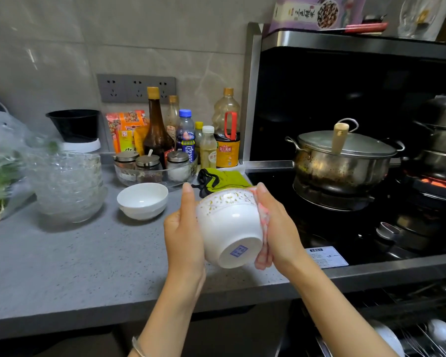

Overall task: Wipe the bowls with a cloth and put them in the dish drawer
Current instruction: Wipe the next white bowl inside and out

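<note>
Cupping it from both sides here: the left hand (183, 228) grips the left wall of the white ceramic bowl (224, 220) with the gold-speckled band under its rim, thumb lying up along the edge. The right hand (278, 228) presses a pink-and-white cloth (264, 225) against the bowl's right wall. So the hands are apart with the bowl sandwiched between them, up in the air over the front of the grey speckled counter (75, 266).

The bit that matters: the bowl is tipped over, with its foot ring and blue stamp facing the person and its mouth pointing away toward the back wall. That puts its axis roughly front to back. Looks like the outside is getting wiped; the inside can't be seen from here.

The open dish drawer (410, 328) with its wire rack sits low and off to the right, below the counter edge. That makes the right hand the nearer one, but it's busy with the cloth, so I'd guess the left does the carrying.

A small plain white bowl (142, 200) sits upright on the counter, back and to the left, closer to the left hand. Probably next in line.
</note>
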Tool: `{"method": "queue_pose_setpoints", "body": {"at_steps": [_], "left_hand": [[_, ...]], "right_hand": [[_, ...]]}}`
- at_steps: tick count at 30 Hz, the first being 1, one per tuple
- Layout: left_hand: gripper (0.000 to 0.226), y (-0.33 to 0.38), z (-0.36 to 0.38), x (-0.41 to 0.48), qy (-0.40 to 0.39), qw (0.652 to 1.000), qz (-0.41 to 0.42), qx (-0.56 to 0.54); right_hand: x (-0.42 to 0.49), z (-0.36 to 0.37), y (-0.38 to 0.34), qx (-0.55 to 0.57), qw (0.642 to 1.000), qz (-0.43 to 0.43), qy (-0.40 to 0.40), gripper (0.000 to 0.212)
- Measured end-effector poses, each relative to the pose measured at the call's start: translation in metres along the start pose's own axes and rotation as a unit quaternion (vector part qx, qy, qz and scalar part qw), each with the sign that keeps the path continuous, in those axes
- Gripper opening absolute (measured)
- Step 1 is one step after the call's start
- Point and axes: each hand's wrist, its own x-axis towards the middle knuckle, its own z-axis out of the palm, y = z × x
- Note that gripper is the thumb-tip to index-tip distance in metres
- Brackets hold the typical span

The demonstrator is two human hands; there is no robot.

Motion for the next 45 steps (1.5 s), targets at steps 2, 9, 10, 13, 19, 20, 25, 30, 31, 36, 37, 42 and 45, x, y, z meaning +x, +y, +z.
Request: {"method": "queue_pose_setpoints", "body": {"at_steps": [2,9,10,13,19,20,25,30,31,36,37,42,45], "left_hand": [[0.044,0.004,0.000,0.001,-0.009,1.000,-0.013,-0.017],[0.066,0.005,-0.013,0.016,-0.140,0.977,-0.035,0.156],[0.067,0.006,-0.016,0.017,-0.170,0.966,-0.031,0.194],[0.075,0.011,-0.019,0.015,-0.261,0.922,-0.068,0.276],[0.078,0.010,-0.018,0.013,-0.331,0.914,-0.179,0.150],[0.072,0.007,-0.018,0.015,-0.322,0.919,-0.186,0.131],[0.062,-0.011,-0.027,0.018,-0.306,0.918,-0.246,0.056],[0.050,-0.026,-0.031,0.013,-0.312,0.923,-0.216,0.067],[0.038,-0.029,-0.029,0.011,-0.305,0.928,-0.204,0.066],[0.035,-0.042,-0.023,0.004,-0.233,0.955,-0.164,0.082],[0.036,-0.044,-0.024,0.004,-0.225,0.958,-0.153,0.085],[0.027,-0.041,-0.027,0.004,-0.163,0.981,-0.079,0.070],[0.026,-0.040,-0.028,0.007,-0.129,0.990,-0.036,0.048]], "right_hand": [[0.000,-0.002,0.001,0.034,0.999,0.013,0.017,0.049],[-0.001,-0.008,0.004,-0.049,0.997,-0.017,0.059,0.074],[0.000,-0.011,0.006,-0.053,0.996,-0.034,0.070,0.075],[0.006,-0.016,0.014,-0.081,0.981,-0.144,0.097,0.068],[0.009,-0.020,0.033,-0.280,0.869,-0.400,0.073,0.057],[0.008,-0.021,0.035,-0.288,0.866,-0.404,0.066,0.059],[0.006,-0.029,0.032,-0.256,0.928,-0.271,-0.011,0.056],[0.003,-0.026,0.014,-0.438,0.889,-0.105,-0.081,0.051],[0.002,-0.024,0.014,-0.498,0.858,-0.095,-0.084,0.049],[-0.001,-0.016,0.016,-0.574,0.804,-0.116,-0.102,0.037],[-0.001,-0.017,0.014,-0.543,0.825,-0.105,-0.119,0.039],[-0.009,-0.032,0.006,-0.541,0.782,-0.211,-0.228,0.048],[-0.016,-0.037,0.016,-0.599,0.719,-0.263,-0.236,0.046]]}}
